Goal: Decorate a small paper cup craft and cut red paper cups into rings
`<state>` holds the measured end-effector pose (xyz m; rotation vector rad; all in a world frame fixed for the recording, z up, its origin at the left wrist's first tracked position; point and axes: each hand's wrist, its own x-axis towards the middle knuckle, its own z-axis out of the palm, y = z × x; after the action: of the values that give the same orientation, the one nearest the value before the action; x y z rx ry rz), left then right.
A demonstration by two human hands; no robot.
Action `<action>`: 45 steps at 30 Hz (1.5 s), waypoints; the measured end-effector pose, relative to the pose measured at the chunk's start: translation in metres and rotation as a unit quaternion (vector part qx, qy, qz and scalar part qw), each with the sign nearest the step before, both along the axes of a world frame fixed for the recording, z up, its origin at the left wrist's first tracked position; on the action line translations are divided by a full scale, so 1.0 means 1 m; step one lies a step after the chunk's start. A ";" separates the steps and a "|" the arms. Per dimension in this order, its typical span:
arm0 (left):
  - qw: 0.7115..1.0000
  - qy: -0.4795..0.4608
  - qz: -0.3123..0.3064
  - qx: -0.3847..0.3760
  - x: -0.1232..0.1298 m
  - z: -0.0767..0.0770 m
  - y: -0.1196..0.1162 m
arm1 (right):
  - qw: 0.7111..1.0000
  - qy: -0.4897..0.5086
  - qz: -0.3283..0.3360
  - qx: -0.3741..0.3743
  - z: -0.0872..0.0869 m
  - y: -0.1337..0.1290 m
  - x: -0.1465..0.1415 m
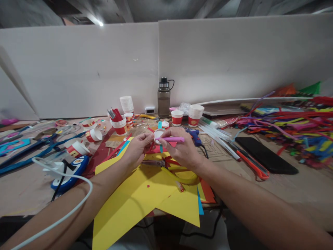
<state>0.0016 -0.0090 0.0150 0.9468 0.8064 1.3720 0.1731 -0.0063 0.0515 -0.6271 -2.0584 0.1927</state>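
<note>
My left hand point(137, 149) pinches the edge of a small round white paper cup piece point(157, 133) with red and teal strips sticking out around it. A pink marker point(176, 139) lies in the grip of my right hand point(186, 149), its tip end at the cup piece. Just below both hands, scissors point(153, 162) with a yellow handle rest on yellow paper sheets point(130, 194). A small clear-and-red cap-like piece point(179, 186) sits on the paper too. The exact contact of the marker tip is too small to tell.
Paper cups point(196, 114) and a bottle point(163, 99) stand at the back. A blue glue gun point(195, 136), a red utility knife point(252, 165) and a black phone point(265, 155) lie to the right. A blue-white power strip point(70, 173) with a white cable is at left.
</note>
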 end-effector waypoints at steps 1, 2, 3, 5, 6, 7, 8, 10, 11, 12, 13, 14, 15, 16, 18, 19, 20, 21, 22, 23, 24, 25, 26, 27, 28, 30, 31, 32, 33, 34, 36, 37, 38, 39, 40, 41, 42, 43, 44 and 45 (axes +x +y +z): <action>1.000 0.001 0.000 0.001 0.000 0.000 0.000 | 1.000 0.000 0.001 0.001 0.000 0.000 0.000; 1.000 0.002 0.000 0.002 0.000 0.000 0.000 | 1.000 0.001 0.001 0.002 0.000 0.000 0.000; 1.000 0.003 0.000 0.002 0.000 0.000 0.000 | 1.000 0.000 0.001 0.003 0.000 0.000 0.000; 1.000 0.005 0.003 0.000 0.000 0.001 0.000 | 1.000 0.000 -0.001 0.004 0.000 0.000 0.000; 1.000 0.005 0.003 -0.001 0.000 0.001 0.000 | 1.000 -0.001 -0.004 0.005 0.000 0.000 0.000; 1.000 0.006 0.004 -0.002 -0.001 0.000 0.000 | 1.000 -0.002 -0.006 0.004 0.000 0.000 0.000; 1.000 0.007 0.003 -0.001 -0.001 0.000 0.000 | 1.000 -0.003 -0.007 0.004 0.000 0.000 0.000; 1.000 0.007 0.002 0.004 -0.002 0.000 0.001 | 1.000 -0.005 -0.010 0.003 0.000 -0.001 0.000; 1.000 0.007 0.001 0.008 -0.002 -0.001 0.001 | 1.000 -0.007 -0.011 0.002 0.001 -0.001 0.000; 1.000 0.007 0.001 0.010 -0.002 -0.001 0.001 | 1.000 -0.008 -0.011 0.002 0.001 -0.001 0.000; 1.000 0.006 0.001 0.012 -0.003 -0.001 0.001 | 1.000 -0.010 -0.013 0.003 0.001 -0.001 0.000; 1.000 0.005 0.001 0.013 -0.003 -0.001 0.002 | 1.000 -0.012 -0.016 0.004 0.001 -0.001 0.000; 1.000 0.004 0.001 0.014 -0.003 -0.001 0.002 | 1.000 -0.014 -0.019 0.005 0.000 -0.001 0.000; 1.000 0.004 0.003 0.014 -0.003 -0.001 0.002 | 1.000 -0.016 -0.021 0.008 0.000 -0.001 0.000; 1.000 0.007 0.007 0.015 -0.003 -0.001 0.002 | 0.999 -0.018 -0.025 0.011 -0.001 0.000 0.001; 1.000 0.009 0.010 0.014 -0.003 0.000 0.002 | 0.999 -0.019 -0.024 0.011 -0.001 0.000 0.001; 1.000 0.010 0.012 0.012 -0.003 0.000 0.002 | 0.999 -0.018 -0.024 0.010 -0.002 0.001 0.001; 1.000 0.011 0.013 0.011 -0.003 0.001 0.002 | 1.000 -0.017 -0.023 0.010 -0.002 0.001 0.001; 1.000 0.012 0.013 0.010 -0.003 0.001 0.002 | 1.000 -0.015 -0.023 0.009 -0.002 0.001 0.001; 1.000 0.012 0.014 0.011 -0.003 0.002 0.001 | 1.000 -0.014 -0.022 0.008 -0.002 0.001 0.001; 1.000 0.012 0.015 0.012 -0.003 0.002 0.001 | 1.000 -0.012 -0.023 0.007 -0.002 0.001 0.001; 1.000 0.012 0.016 0.014 -0.003 0.003 0.001 | 1.000 -0.011 -0.023 0.007 -0.002 0.001 0.001; 1.000 0.012 0.017 0.017 -0.003 0.003 0.001 | 1.000 -0.010 -0.025 0.005 -0.002 0.001 0.001; 1.000 0.013 0.017 0.019 -0.003 0.004 0.001 | 1.000 -0.009 -0.027 0.004 -0.002 0.001 0.001; 1.000 0.013 0.018 0.021 -0.003 0.004 0.000 | 1.000 -0.007 -0.029 0.003 -0.002 0.001 0.001; 0.999 0.014 0.017 0.025 -0.004 0.004 0.000 | 0.999 -0.004 -0.032 0.000 -0.001 0.001 0.001; 0.999 0.014 0.018 0.027 -0.004 0.004 0.000 | 0.999 -0.004 -0.033 -0.002 -0.001 0.001 0.001; 0.999 0.013 0.019 0.028 -0.004 0.004 0.000 | 0.999 -0.004 -0.034 -0.003 0.000 0.000 0.001; 0.999 0.012 0.019 0.030 -0.004 0.004 0.001 | 0.999 -0.005 -0.033 -0.004 0.000 0.000 0.001; 0.999 0.012 0.019 0.031 -0.004 0.004 0.001 | 0.999 -0.007 -0.034 -0.005 0.000 0.000 0.001; 0.999 0.012 0.019 0.035 -0.004 0.003 0.001 | 0.999 -0.007 -0.036 -0.003 0.000 0.000 0.002; 0.999 0.012 0.020 0.036 -0.004 0.003 0.001 | 0.999 -0.007 -0.037 -0.003 0.000 0.000 0.002; 0.999 0.012 0.021 0.037 -0.005 0.003 0.001 | 0.999 -0.005 -0.039 -0.002 0.000 0.000 0.002; 0.999 0.012 0.023 0.036 -0.005 0.003 0.001 | 0.999 -0.003 -0.041 -0.001 0.000 0.000 0.002; 0.999 0.011 0.024 0.035 -0.005 0.004 0.001 | 0.999 -0.002 -0.041 -0.002 0.000 0.000 0.002; 0.999 0.010 0.026 0.034 -0.005 0.004 0.001 | 0.999 0.000 -0.039 -0.003 0.000 0.001 0.002; 0.999 0.009 0.027 0.033 -0.005 0.004 0.001 | 0.999 0.002 -0.038 -0.004 -0.001 0.001 0.002; 0.999 0.008 0.028 0.033 -0.005 0.004 0.001 | 0.999 0.004 -0.037 -0.005 -0.001 0.001 0.002; 0.999 0.006 0.030 0.034 -0.005 0.005 0.001 | 0.999 0.005 -0.036 -0.006 -0.001 0.002 0.002; 0.999 0.006 0.031 0.035 -0.005 0.005 0.001 | 0.999 0.006 -0.037 -0.007 -0.001 0.002 0.002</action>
<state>-0.0034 -0.0076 0.0196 0.9922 0.8054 1.4574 0.1752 -0.0044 0.0504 -0.7072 -2.0209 0.1672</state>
